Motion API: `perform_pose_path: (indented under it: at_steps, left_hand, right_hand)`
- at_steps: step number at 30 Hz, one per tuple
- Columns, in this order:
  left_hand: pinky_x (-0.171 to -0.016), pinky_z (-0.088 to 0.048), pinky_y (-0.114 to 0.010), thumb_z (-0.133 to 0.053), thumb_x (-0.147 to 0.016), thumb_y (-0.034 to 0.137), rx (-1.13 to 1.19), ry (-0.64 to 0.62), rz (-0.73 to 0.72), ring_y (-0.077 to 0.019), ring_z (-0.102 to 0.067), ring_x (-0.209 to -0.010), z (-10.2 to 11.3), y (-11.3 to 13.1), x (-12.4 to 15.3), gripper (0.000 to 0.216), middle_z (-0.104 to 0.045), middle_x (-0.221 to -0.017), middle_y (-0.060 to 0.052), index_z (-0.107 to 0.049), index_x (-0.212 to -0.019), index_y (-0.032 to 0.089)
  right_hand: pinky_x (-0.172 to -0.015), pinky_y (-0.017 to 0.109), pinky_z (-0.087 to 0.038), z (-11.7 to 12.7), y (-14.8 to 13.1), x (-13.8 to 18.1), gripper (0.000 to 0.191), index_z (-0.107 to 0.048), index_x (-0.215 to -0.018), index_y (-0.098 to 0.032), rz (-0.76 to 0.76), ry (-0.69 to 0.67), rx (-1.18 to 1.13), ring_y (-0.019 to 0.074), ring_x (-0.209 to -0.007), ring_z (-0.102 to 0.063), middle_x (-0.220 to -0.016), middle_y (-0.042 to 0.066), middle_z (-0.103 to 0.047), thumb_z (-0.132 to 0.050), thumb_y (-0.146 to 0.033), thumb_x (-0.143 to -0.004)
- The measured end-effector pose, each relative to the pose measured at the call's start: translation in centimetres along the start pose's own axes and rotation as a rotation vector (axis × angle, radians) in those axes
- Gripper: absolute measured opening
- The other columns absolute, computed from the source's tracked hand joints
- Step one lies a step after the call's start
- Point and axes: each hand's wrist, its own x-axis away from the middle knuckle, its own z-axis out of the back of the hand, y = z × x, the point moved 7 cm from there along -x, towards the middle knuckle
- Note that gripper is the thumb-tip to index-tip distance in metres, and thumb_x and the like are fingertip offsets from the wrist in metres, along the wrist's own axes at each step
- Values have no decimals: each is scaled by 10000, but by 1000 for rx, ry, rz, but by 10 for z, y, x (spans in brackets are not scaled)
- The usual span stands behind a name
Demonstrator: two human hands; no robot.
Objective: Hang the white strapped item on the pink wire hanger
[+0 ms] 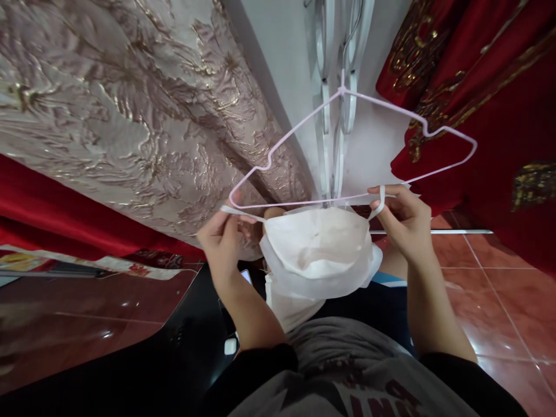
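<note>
A white strappy garment [315,240] with sheer layers hangs between my two hands, its lower part falling over my lap. My left hand [223,234] is closed at one thin white strap, pulling it out sideways. On the other side, my right hand [403,217] pinches the second strap, which loops over the fingers. A pale pink clothes hanger [302,123] stands upright just beyond the garment. Its bottom bar runs along the garment's top edge, close to the fingers of both hands. Whether any finger also grips the hanger is hidden.
Cream embossed fabric [143,104] hangs on the left, red gold-trimmed cloth [490,150] on the right. White metal rails [325,110] rise behind the hanger. A black bench [130,353] holds a small white case [230,346]. Red tiles [504,301] cover the floor.
</note>
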Motion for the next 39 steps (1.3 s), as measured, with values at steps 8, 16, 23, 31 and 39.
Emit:
perform_pose_path:
  at_steps: [8,16,23,31,39]
  left_hand:
    - [-825,-678,-450,-963,-902,325,-66,-57,-193,-248,-841,-859,-8,45,-39,148,-928,-1090,-51,-965,-1050,326]
    - [-663,-503,-269,-888,-1031,200,-6,-356,-241,-122,-581,-681,-78,60,-70,288,-708,-681,14,-823,-750,200]
    - [-645,-518,-262,-866,-1045,131,164,-441,-29,-133,-582,-685,-73,30,-67,260,-721,-707,-6,-829,-793,181]
    - [-972,-647,-336,-1090,-772,502,652,-1,274,-180,-812,-958,-85,-54,5,509,-845,-1013,-37,-765,-1065,243]
    - [-859,-609,-289,-944,-940,562,583,-9,172,-141,-729,-792,-99,-32,33,413,-811,-934,-26,-677,-1002,252]
  right_hand:
    - [-536,283,-293,-11,3,3,277,-801,-1120,-261,-55,-46,-57,101,-548,-399,-611,-70,-506,-841,-507,-999]
    - [-521,280,-273,-10,4,3,304,-775,-1090,-259,-66,-28,-82,94,-530,-370,-598,-88,-461,-851,-533,-983]
    - [-517,283,-270,-8,7,4,356,-781,-1105,-269,-68,-12,-67,97,-534,-369,-624,-83,-477,-865,-588,-972]
    - [-521,280,-290,-16,8,7,378,-750,-1137,-281,-81,-19,-60,101,-530,-369,-616,-93,-458,-831,-621,-995]
    - [-577,295,-455,4,7,12,354,-804,-1230,-292,15,176,-5,144,-656,-554,-821,-11,-663,-882,-471,-934]
